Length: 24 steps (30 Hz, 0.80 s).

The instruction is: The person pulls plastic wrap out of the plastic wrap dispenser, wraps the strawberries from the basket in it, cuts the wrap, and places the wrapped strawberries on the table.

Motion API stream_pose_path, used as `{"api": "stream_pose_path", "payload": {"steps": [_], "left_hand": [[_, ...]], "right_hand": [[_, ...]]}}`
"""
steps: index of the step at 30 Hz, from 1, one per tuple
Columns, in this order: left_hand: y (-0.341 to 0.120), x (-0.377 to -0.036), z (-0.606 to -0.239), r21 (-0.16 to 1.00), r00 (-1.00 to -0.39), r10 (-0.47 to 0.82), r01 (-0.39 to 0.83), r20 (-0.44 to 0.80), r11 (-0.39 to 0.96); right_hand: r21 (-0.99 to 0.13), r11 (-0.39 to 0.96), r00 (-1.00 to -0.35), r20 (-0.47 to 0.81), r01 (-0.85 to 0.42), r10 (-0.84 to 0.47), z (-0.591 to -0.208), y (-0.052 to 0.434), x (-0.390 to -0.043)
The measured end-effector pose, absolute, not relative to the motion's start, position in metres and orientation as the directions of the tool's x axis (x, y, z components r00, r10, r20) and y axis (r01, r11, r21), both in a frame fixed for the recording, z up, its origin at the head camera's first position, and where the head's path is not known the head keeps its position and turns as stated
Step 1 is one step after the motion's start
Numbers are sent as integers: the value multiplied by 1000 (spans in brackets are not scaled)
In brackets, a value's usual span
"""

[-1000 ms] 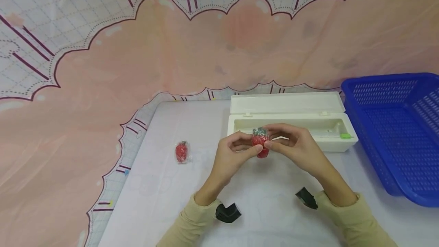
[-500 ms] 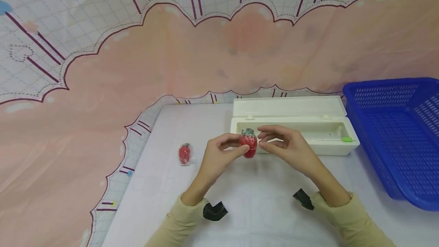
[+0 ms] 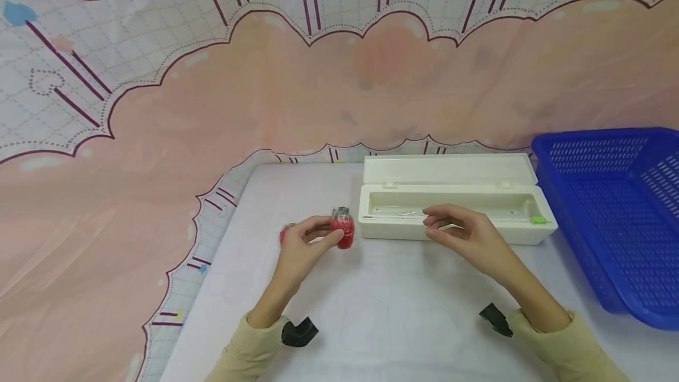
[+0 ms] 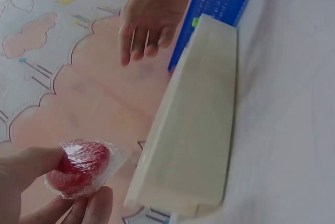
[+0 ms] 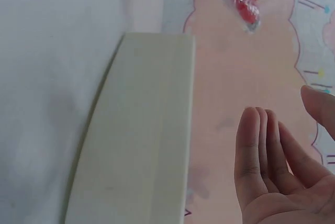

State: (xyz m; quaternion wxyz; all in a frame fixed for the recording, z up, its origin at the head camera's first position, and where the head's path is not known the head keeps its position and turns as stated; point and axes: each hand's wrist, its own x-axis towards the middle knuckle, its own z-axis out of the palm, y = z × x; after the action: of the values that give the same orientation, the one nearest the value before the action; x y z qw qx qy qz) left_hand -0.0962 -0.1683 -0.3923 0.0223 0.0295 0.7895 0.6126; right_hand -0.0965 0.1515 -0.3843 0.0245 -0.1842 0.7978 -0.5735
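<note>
A red strawberry (image 3: 344, 234) with a green top, wrapped in clear film, is pinched upright between the thumb and fingers of my left hand (image 3: 297, 258). In the left wrist view, crinkled film covers the held strawberry (image 4: 82, 164). Partly hidden behind my left hand is a second wrapped strawberry (image 3: 284, 232) on the table. My right hand (image 3: 469, 237) hovers in front of a long white box (image 3: 403, 230), fingers loosely bent, holding nothing. The box's hinged lid (image 3: 451, 170) stands open, and a green tab (image 3: 538, 220) sits at its right end.
A blue plastic basket (image 3: 594, 252) stands right of the box, close to its end. White covering (image 3: 382, 311) lies over the table. Behind rises a pink and white patterned cloth (image 3: 318, 99).
Both hands were on the strawberry at first; the right has let go and drawn away. My left hand has carried the strawberry leftward, partly covering the other one.
</note>
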Motion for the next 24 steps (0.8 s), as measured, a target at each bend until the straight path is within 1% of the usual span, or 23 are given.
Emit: {"api": "stream_pose_path", "payload": {"steps": [6, 11, 14, 20, 24], "left_hand": [[-188, -101, -412, 945, -1000, 11, -11, -15, 328], [-199, -106, -428, 938, -998, -41, -52, -40, 344], [-200, -110, -434, 923, -998, -55, -47, -29, 381], [-200, -115, -443, 863, -997, -77, -41, -2, 504], [-198, -117, -448, 846, -998, -68, -41, -6, 532]], "right_hand": [[-925, 293, -936, 143, -241, -321, -397, 161, -92], [-917, 333, -943, 113, -220, -313, -405, 167, -87], [-911, 351, -947, 106, -215, -303, -408, 171, -85], [-912, 346, -945, 112, -220, -307, -411, 178, -83], [-911, 349, -944, 111, -222, -310, -414, 181, -82]]}}
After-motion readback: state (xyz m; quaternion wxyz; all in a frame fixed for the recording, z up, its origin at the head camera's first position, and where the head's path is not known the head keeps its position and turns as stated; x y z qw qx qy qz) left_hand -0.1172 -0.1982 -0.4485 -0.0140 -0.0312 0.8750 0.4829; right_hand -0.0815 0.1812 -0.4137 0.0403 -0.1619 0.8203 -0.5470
